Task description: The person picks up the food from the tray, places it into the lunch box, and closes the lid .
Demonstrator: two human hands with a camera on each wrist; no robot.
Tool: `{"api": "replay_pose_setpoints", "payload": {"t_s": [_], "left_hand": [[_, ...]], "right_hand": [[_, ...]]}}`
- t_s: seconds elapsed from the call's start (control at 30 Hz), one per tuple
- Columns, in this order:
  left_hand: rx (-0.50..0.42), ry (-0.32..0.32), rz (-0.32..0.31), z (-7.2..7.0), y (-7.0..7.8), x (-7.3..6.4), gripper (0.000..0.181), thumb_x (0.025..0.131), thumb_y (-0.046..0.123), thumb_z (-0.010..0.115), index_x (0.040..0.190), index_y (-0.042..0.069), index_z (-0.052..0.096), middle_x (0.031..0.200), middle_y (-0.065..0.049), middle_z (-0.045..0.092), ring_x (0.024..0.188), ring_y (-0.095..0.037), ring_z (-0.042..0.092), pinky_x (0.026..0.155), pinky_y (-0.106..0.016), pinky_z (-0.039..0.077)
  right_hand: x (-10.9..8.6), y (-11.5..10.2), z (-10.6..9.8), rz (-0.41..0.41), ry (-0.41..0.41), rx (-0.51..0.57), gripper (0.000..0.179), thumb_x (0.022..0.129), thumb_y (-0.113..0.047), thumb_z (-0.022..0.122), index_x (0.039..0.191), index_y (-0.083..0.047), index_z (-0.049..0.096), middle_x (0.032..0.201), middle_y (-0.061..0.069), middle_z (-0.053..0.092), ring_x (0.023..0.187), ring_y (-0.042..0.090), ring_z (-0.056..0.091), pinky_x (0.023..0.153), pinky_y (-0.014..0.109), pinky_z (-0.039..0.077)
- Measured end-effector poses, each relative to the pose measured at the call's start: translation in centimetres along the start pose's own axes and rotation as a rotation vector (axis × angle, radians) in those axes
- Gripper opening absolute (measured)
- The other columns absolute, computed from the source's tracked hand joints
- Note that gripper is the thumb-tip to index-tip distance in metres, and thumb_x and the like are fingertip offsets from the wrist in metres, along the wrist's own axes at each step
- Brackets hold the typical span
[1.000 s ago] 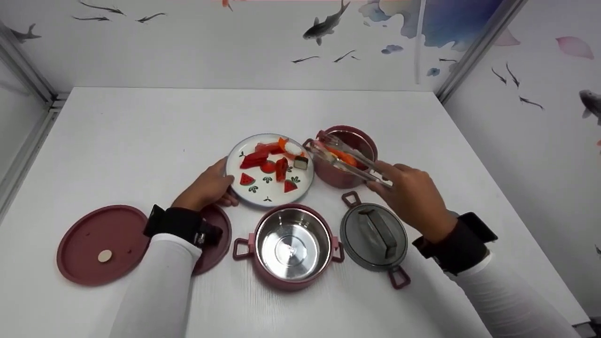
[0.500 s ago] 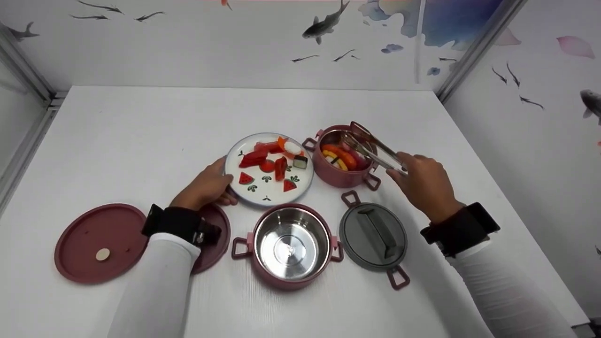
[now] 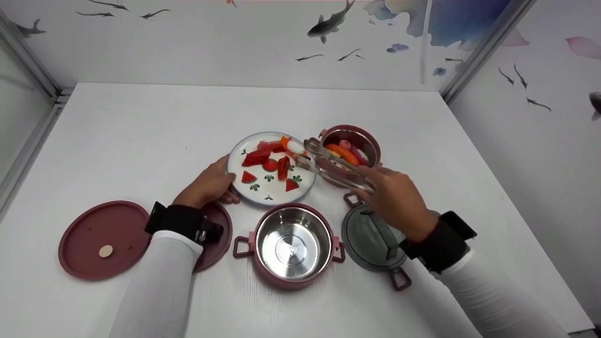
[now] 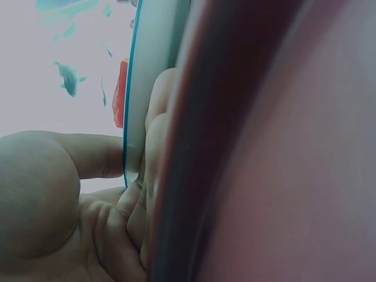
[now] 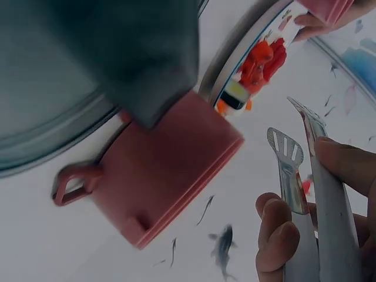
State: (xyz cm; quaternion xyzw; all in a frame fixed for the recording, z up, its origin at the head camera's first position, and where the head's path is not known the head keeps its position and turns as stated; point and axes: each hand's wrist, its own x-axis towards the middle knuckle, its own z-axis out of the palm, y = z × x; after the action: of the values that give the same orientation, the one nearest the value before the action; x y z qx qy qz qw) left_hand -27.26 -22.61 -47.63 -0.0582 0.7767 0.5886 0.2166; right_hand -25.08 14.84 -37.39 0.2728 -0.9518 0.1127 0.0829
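Tongs (image 5: 335, 223), held in the right hand (image 3: 396, 199), are shown with their tips over the right edge of the plate (image 3: 277, 191); half a second earlier they were seen over the right side of the rear pot (image 3: 359, 135). By this shift the food left on the plate is judged to be brought within reach. The handles are clamped in the right grip, while the tips stand apart, with nothing seen between them in the right wrist view. There, a dark-edged piece (image 5: 235, 94) is visible on the plate; in the head view it is covered. The plate, at the centre of the frame, is clamped at its left rim by the grip of the left hand (image 3: 211, 183), the fingers being placed beneath. Red pieces (image 3: 257, 157) are gathered on its upper half. An orange piece (image 3: 345, 154) is contained, among others, in the rear pot, right of centre.

Edges: the plate's lower rim is set close to the front pot (image 3: 291, 281); whether they touch cannot be told. The grey lid (image 3: 364, 239), lower right of centre, is overhung by the right hand. More room for movement is offered by the worktop (image 3: 188, 117) at upper left.
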Motion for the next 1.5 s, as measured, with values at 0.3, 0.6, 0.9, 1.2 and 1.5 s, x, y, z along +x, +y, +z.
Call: {"api": "replay_pose_setpoints", "payload": {"t_s": [0.3, 0.6, 0.9, 1.2, 1.5], "left_hand": [[-0.043, 0.023, -0.002, 0.2, -0.4, -0.2, 0.062, 0.105, 0.014, 0.033, 0.162, 0.023, 0.012, 0.075, -0.013, 0.064, 0.059, -0.017, 0.07, 0.053, -0.025, 0.055], [-0.083, 0.03, 0.009, 0.7, -0.6, -0.3, 0.059, 0.105, 0.013, 0.033, 0.161, 0.024, 0.017, 0.078, -0.015, 0.065, 0.059, -0.018, 0.069, 0.052, -0.025, 0.055], [-0.066, 0.045, 0.012, 0.6, -0.3, 0.0, 0.06, 0.104, 0.012, 0.034, 0.161, 0.022, 0.018, 0.07, -0.014, 0.065, 0.056, -0.018, 0.069, 0.05, -0.025, 0.055], [-0.057, -0.01, 0.001, -0.5, 0.0, -0.4, 0.063, 0.105, 0.013, 0.034, 0.162, 0.025, 0.011, 0.076, -0.013, 0.066, 0.06, -0.016, 0.07, 0.054, -0.024, 0.057], [-0.041, -0.022, 0.009, -0.4, -0.7, -0.2, 0.062, 0.105, 0.015, 0.035, 0.162, 0.03, 0.012, 0.087, -0.018, 0.065, 0.067, -0.018, 0.072, 0.058, -0.025, 0.058]], "right_hand": [[1.6, -1.5, 1.1, 0.049, -0.152, -0.101, 0.047, 0.087, -0.029, 0.079, 0.127, -0.008, 0.066, 0.097, 0.016, 0.069, 0.078, 0.032, 0.066, 0.074, 0.046, 0.059], [1.5, -1.0, 1.6, -0.014, -0.136, -0.163, 0.039, 0.088, -0.026, 0.078, 0.12, -0.005, 0.067, 0.097, 0.019, 0.071, 0.08, 0.035, 0.068, 0.078, 0.051, 0.06], [1.4, -0.5, 1.3, -0.001, -0.154, -0.064, 0.036, 0.09, -0.019, 0.076, 0.122, -0.005, 0.069, 0.099, 0.016, 0.073, 0.082, 0.032, 0.069, 0.078, 0.049, 0.06], [-1.1, -0.7, -0.4, -0.008, -0.048, 0.067, 0.038, 0.088, -0.015, 0.077, 0.124, -0.005, 0.07, 0.098, 0.012, 0.076, 0.079, 0.024, 0.069, 0.07, 0.04, 0.061], [-6.2, -2.5, -2.2, -0.16, 0.103, 0.117, 0.042, 0.077, -0.005, 0.085, 0.117, -0.004, 0.073, 0.089, 0.007, 0.076, 0.071, 0.01, 0.069, 0.061, 0.023, 0.059]]}}
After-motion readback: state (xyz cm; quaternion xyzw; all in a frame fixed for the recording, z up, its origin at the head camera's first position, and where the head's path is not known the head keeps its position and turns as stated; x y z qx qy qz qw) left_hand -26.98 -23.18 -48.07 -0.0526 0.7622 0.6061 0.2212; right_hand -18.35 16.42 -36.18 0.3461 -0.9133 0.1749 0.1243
